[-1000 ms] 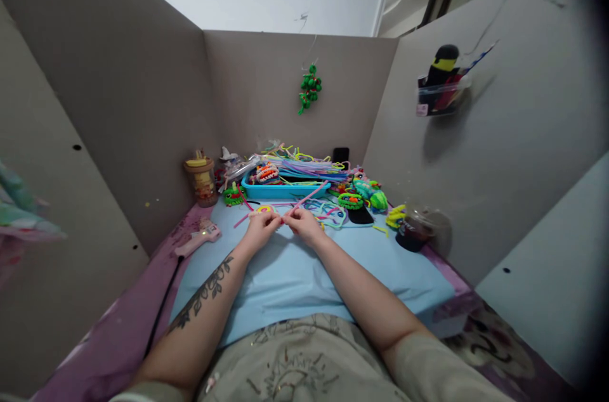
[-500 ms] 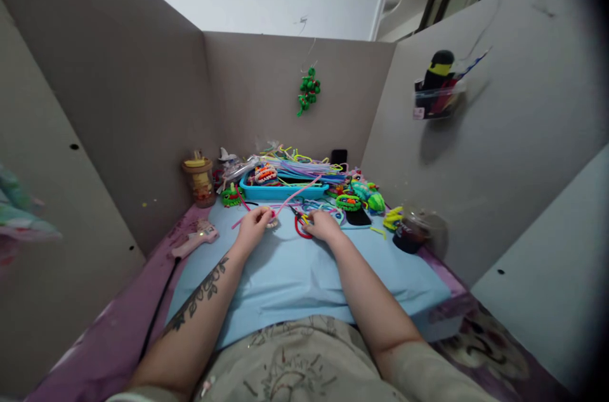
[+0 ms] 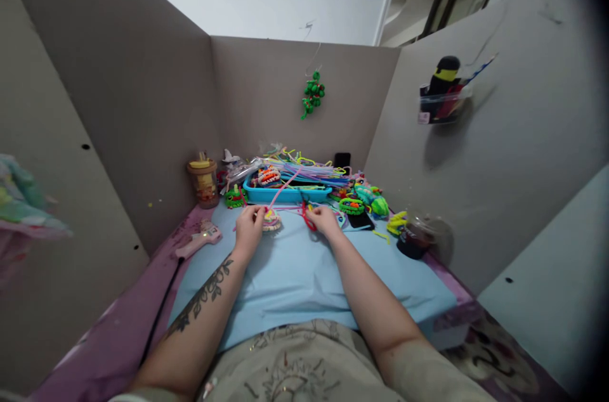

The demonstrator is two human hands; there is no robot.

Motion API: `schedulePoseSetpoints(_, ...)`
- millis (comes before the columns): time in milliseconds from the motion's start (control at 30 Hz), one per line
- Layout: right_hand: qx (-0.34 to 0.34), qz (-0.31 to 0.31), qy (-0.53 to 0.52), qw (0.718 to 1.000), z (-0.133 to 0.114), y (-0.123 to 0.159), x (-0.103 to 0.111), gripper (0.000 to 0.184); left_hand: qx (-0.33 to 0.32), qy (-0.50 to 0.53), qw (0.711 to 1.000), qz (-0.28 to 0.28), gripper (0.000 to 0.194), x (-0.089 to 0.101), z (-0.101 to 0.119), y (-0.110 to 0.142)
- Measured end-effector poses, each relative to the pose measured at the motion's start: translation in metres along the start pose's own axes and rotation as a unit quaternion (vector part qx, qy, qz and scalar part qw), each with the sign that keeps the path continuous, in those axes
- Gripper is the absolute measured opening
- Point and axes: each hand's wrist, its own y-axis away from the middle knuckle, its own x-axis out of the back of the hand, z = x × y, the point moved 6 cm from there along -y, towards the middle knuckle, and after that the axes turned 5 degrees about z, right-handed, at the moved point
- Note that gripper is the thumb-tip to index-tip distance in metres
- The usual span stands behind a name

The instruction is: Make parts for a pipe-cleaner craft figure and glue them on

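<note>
My left hand point(image 3: 250, 227) has its fingers closed on a small pale, multicoloured piece point(image 3: 272, 220) that looks made of fuzzy pipe cleaners. A long pink pipe cleaner point(image 3: 286, 188) sticks up from it to the right. Just across from it, my right hand point(image 3: 324, 222) is wrapped round scissors point(image 3: 309, 220) with red and yellow handles, their dark tips pointing up and away. A gap separates the scissors from the piece. Behind both hands sits a blue tray point(image 3: 288, 195) heaped with pipe cleaners point(image 3: 304, 168) in many colours.
A pink glue gun point(image 3: 202, 242) with a black cord lies on the left. A lidded cup point(image 3: 202, 183) stands at the back left, a dark cup point(image 3: 413, 239) on the right. Finished green pieces point(image 3: 352, 205) lie right of the tray. Grey panels point(image 3: 304, 59) enclose the table.
My left hand has turned, showing more of the pale piece. The scissors in my right hand have tilted more upright. The whole view has shifted slightly.
</note>
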Motion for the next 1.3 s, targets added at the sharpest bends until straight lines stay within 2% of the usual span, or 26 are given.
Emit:
schedulePoseSetpoints(33, -0.024, 0.005, -0.099, 0.995, 0.005, -0.003, 0.004, 0.035, 0.007, 0.006, 1.000, 0.012, 0.025, 0.002, 0.000, -0.001)
schedulePoseSetpoints(100, -0.058, 0.006, -0.280, 0.958, 0.010, -0.007, 0.012, 0.035, 0.022, 0.017, 0.999, 0.027, 0.025, 0.005, -0.001, -0.002)
schedulePoseSetpoints(200, -0.057, 0.008, -0.436, 0.898, 0.006, -0.010, 0.020, 0.037, 0.031, 0.026, 0.999, 0.026, 0.026, 0.004, -0.002, -0.002)
schedulePoseSetpoints(400, 0.013, 0.071, -0.523, 0.849, -0.014, 0.000, 0.037, 0.040, 0.033, 0.020, 0.999, 0.028, 0.027, 0.003, -0.005, -0.002)
schedulePoseSetpoints(500, 0.027, 0.031, -0.539, 0.841, -0.018, 0.001, 0.038, 0.033, 0.053, 0.026, 0.998, 0.030, 0.028, 0.002, -0.011, -0.002)
schedulePoseSetpoints(600, -0.039, -0.044, -0.545, 0.836, -0.013, -0.001, 0.028, 0.028, 0.065, 0.030, 0.997, 0.030, 0.029, 0.000, -0.014, -0.002)
schedulePoseSetpoints(700, -0.090, -0.115, -0.519, 0.842, -0.009, 0.003, 0.013, 0.037, 0.063, 0.029, 0.997, 0.027, 0.029, 0.000, -0.014, -0.002)
schedulePoseSetpoints(767, -0.061, -0.164, -0.478, 0.861, -0.016, 0.010, 0.004, 0.040, 0.064, 0.029, 0.997, 0.031, 0.029, 0.001, -0.014, -0.003)
schedulePoseSetpoints(833, -0.005, -0.201, -0.406, 0.892, -0.026, 0.021, -0.005, 0.039, 0.068, 0.036, 0.996, 0.035, 0.029, 0.002, -0.014, -0.003)
schedulePoseSetpoints(900, 0.057, -0.182, -0.293, 0.937, -0.034, 0.029, -0.010, 0.035, 0.075, 0.047, 0.995, 0.040, 0.030, 0.003, -0.014, -0.003)
schedulePoseSetpoints(967, 0.129, -0.112, -0.154, 0.973, -0.043, 0.035, -0.011, 0.031, 0.081, 0.061, 0.994, 0.044, 0.031, 0.004, -0.014, -0.003)
schedulePoseSetpoints(1033, 0.192, -0.064, -0.032, 0.979, -0.052, 0.040, -0.013, 0.029, 0.083, 0.080, 0.992, 0.045, 0.031, 0.004, -0.013, -0.003)
schedulePoseSetpoints(1100, 0.224, -0.071, 0.041, 0.971, -0.057, 0.045, -0.021, 0.029, 0.077, 0.094, 0.992, 0.043, 0.030, 0.004, -0.010, -0.002)
schedulePoseSetpoints(1200, 0.224, -0.102, 0.087, 0.965, -0.057, 0.048, -0.031, 0.030, 0.066, 0.092, 0.993, 0.040, 0.028, 0.003, -0.006, -0.001)
schedulePoseSetpoints(1300, 0.215, -0.103, 0.097, 0.966, -0.056, 0.049, -0.034, 0.029, 0.049, 0.082, 0.995, 0.030, 0.027, -0.001, -0.002, 0.001)
